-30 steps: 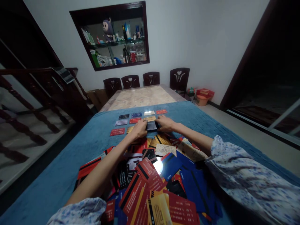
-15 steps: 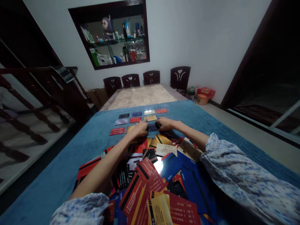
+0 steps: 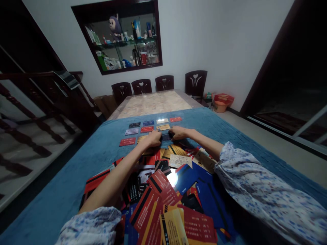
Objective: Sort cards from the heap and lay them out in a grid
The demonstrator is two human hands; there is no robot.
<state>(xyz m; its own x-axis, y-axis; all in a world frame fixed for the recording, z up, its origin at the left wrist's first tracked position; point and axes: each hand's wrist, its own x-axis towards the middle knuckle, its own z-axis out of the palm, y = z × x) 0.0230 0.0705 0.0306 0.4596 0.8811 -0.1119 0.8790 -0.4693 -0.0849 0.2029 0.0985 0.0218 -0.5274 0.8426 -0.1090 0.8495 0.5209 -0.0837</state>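
Between my two hands is a dark card, low over the blue cloth. My left hand is closed at its left end, and my right hand is closed at its right end. Just beyond it lies a yellow card. Loose rows on the cloth include a red card, a silver card, another red card and a blue card. Under my forearms spreads a heap of mixed cards, red, gold, black and blue, many overlapping.
The blue cloth covers the near part of a table with a stone-look top. Several dark chairs stand at its far end. A wooden railing is at the left, and an orange bucket sits on the floor at right.
My right hand has shifted slightly left toward my left hand, and less of the dark card shows between them. The view has tilted a little.
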